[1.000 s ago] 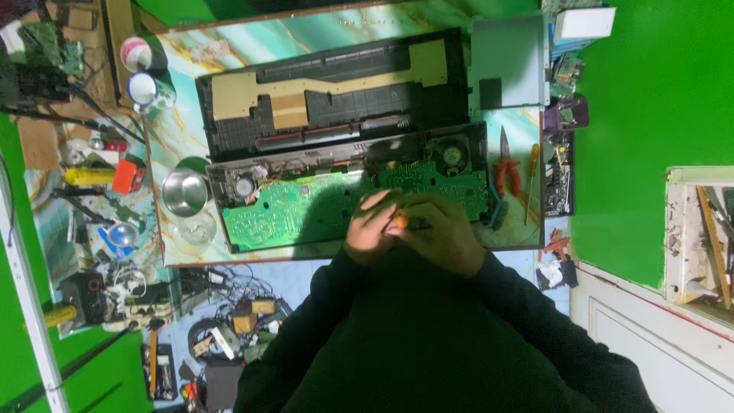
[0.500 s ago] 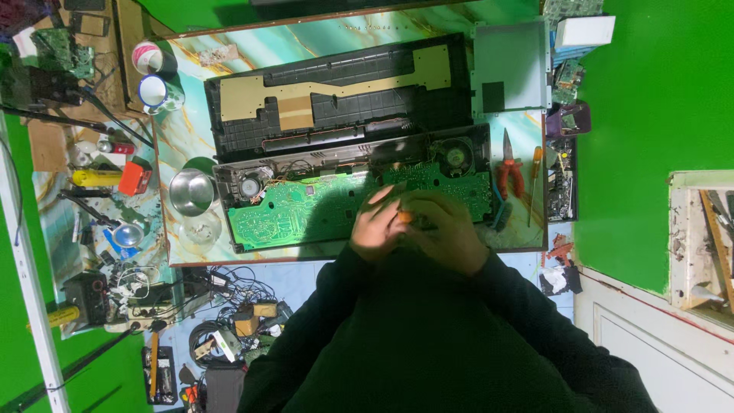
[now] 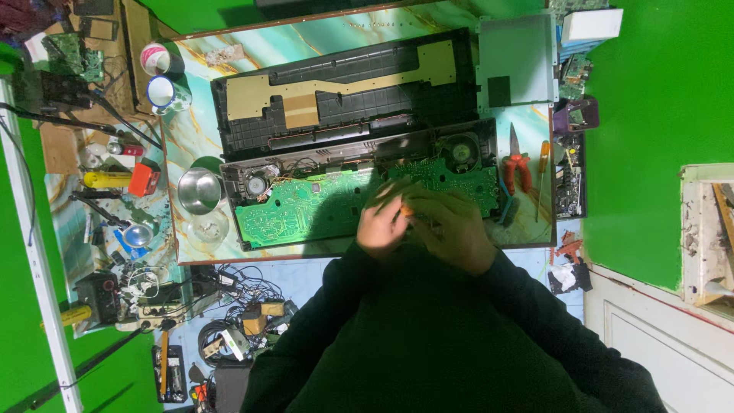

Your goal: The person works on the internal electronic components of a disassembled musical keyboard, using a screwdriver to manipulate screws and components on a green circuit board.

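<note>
Both hands [image 3: 428,226] pinch a small orange tool [image 3: 406,208] over the green circuit board [image 3: 321,210]; board's fragile, hold by edges.

Blurred fingers [image 3: 397,200] over circuit board [image 3: 306,214]

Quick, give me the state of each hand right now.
Left hand: curled over the green board, touching a small orange thing; grip cannot be told.
Right hand: curled beside it; grip cannot be told.
</note>
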